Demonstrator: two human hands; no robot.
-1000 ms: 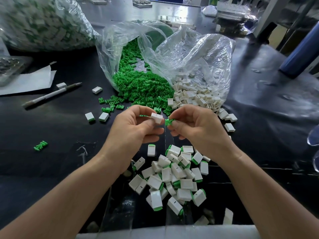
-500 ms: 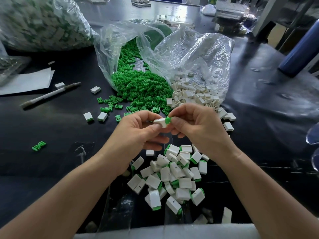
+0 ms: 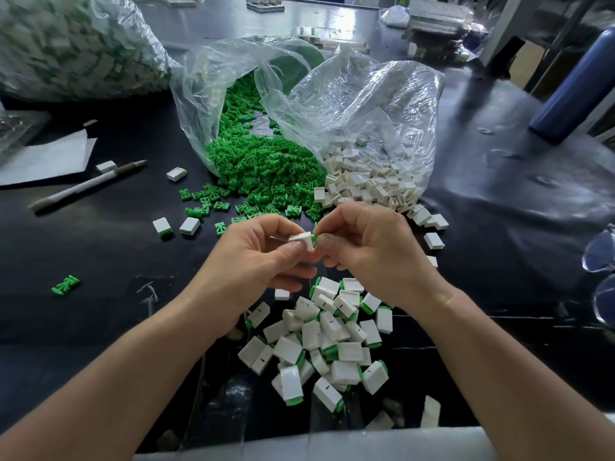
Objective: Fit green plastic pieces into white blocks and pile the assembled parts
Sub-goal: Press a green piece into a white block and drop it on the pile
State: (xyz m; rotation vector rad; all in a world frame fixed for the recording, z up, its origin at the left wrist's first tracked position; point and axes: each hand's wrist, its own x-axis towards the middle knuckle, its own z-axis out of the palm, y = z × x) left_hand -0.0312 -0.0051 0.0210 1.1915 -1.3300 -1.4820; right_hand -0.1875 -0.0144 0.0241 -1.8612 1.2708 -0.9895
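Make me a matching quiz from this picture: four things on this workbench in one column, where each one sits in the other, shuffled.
1 pen
2 loose green pieces
3 assembled parts
4 block being fitted

A pinched by left hand and right hand
B spilling from a clear bag
C heaped nearest the person
D lying far left, beside white paper

Pairs: 1-D, 2-B, 3-C, 4-A.
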